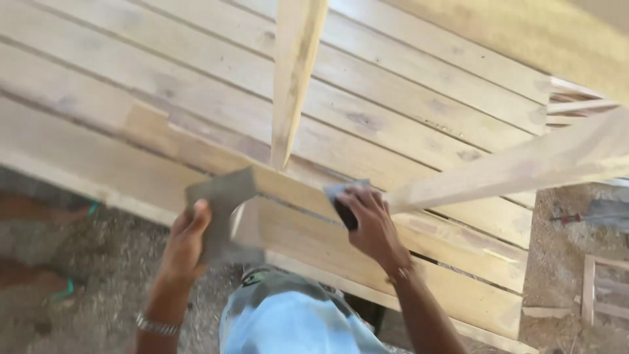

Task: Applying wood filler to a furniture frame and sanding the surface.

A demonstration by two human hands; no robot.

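A pale wooden rail runs across the middle, part of a frame with an upright piece and a slanted piece joining it. My left hand grips the rail's left end, which is wrapped in a grey sheet of sandpaper. My right hand presses a small blue-grey sanding block or folded sheet against the rail near the joint. A metal bracelet sits on my left wrist. The picture is blurred by motion.
Behind the frame lie several long pale planks side by side. The ground is covered in sawdust. A red-handled tool lies at the right, near small wooden frames. Someone's feet in sandals show at the left.
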